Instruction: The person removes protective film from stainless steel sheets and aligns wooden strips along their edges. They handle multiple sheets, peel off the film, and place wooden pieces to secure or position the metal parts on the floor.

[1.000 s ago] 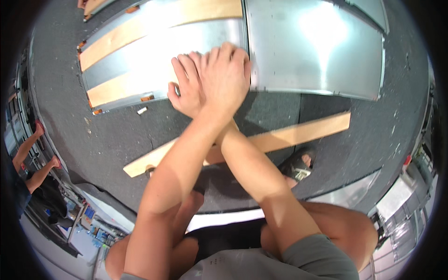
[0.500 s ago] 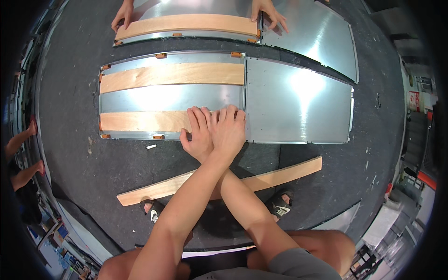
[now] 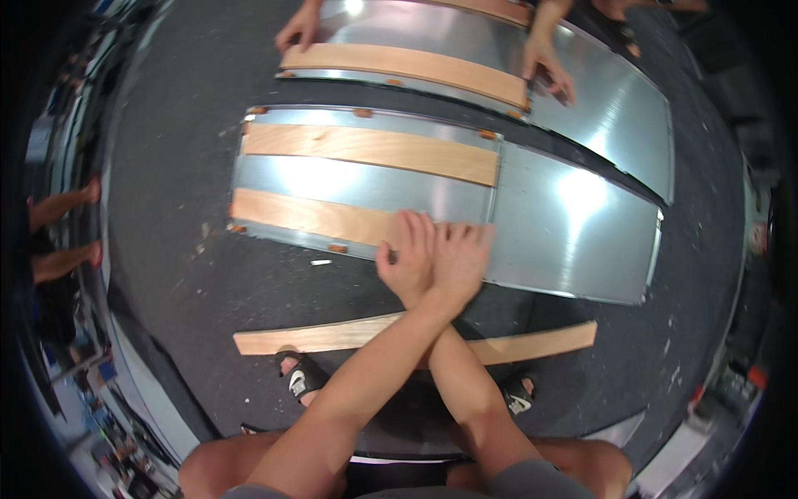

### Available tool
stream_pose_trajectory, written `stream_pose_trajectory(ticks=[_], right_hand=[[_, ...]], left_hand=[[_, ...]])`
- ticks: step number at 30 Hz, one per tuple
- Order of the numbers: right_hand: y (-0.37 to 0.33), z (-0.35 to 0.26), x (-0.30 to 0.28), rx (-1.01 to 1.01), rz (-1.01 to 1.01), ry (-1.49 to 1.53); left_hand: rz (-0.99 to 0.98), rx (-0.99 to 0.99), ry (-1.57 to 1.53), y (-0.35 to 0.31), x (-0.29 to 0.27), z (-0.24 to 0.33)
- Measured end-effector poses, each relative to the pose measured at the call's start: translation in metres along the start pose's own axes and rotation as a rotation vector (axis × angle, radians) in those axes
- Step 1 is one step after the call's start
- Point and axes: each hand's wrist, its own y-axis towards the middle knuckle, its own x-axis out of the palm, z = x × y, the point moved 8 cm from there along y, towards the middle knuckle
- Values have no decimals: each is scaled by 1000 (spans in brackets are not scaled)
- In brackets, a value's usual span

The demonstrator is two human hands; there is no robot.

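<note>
My forearms cross. My left hand [image 3: 460, 259], on the right side, and my right hand [image 3: 409, 256], on the left side, lie flat side by side with fingers stretched out. Both press on the right end of the near wooden strip [image 3: 307, 214], hiding that end. This strip lies along the near edge of a shallow metal panel [image 3: 374, 181]. A second wooden strip [image 3: 366, 154] lies parallel near its far edge. Small orange-brown blocks [image 3: 337, 248] sit along the panel's rim. To the right a plain shiny metal sheet [image 3: 573, 224] adjoins the panel.
A loose wooden strip [image 3: 316, 337] lies on the dark floor mat [image 3: 191, 291] before my feet, under my arms. A small white piece [image 3: 321, 263] lies by the panel. Beyond, another person's hands [image 3: 549, 75] are at a similar panel's wooden strip [image 3: 407, 71]. Another person's legs [image 3: 66, 208] show left.
The whole view has turned and shifted, so the panels sit farther right and tilted. My hands stay flat on the near strip. The other person's hands remain around the far strip.
</note>
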Motion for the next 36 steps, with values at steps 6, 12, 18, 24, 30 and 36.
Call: stream_pose_trajectory(ticks=[6, 12, 18, 24, 30, 36], right_hand=[[0, -2, -1, -31, -5, -51], [0, -4, 0, -28, -29, -54], [1, 0, -1, -7, -22, -38], [0, 0, -4, -7, 33, 22], [-2, 1, -3, -4, 49, 34], [0, 0, -5, -5, 39, 33]], left_hand=[[-10, -102, -54, 2, 8, -6], [22, -83, -114, 1, 2, -10], [20, -160, -173, 4, -6, -10], [-117, -322, -205, 9, 9, -20], [-185, -360, -204, 13, 16, -28], [-182, -364, -158, 17, 15, -27]])
